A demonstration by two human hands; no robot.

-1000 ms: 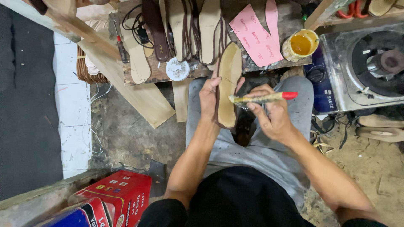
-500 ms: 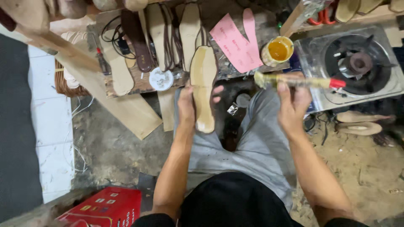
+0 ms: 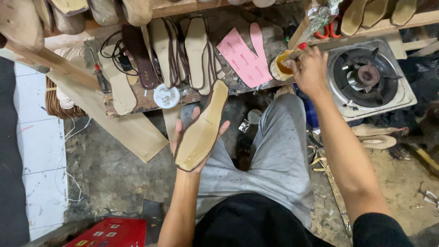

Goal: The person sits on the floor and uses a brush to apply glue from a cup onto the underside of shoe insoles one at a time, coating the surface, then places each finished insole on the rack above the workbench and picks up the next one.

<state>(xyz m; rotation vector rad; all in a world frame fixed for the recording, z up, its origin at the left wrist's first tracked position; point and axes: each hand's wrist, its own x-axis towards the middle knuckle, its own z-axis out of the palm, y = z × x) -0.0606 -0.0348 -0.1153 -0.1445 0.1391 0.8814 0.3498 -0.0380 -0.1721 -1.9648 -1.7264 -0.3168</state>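
Note:
My left hand (image 3: 185, 132) holds a tan shoe sole (image 3: 203, 128) flat on its palm above my left knee, toe end pointing away from me. My right hand (image 3: 311, 68) is stretched out to the low wooden bench and grips a brush with a red-tipped handle (image 3: 298, 49). The brush end is dipped into a small can of yellow glue (image 3: 280, 67) at the bench's edge. The bristles are hidden inside the can.
The wooden bench (image 3: 146, 98) carries several strapped sandal soles (image 3: 196, 45), pink paper patterns (image 3: 244, 57) and a round white lid (image 3: 166, 95). A single-burner gas stove (image 3: 368, 80) stands to the right. A slanted plank (image 3: 123, 128) lies left, a red box (image 3: 109, 232) near me.
My right hand has carried the brush away from the sole, up and right to the glue can. My left hand has lowered the sole and turned it flatter in the palm.

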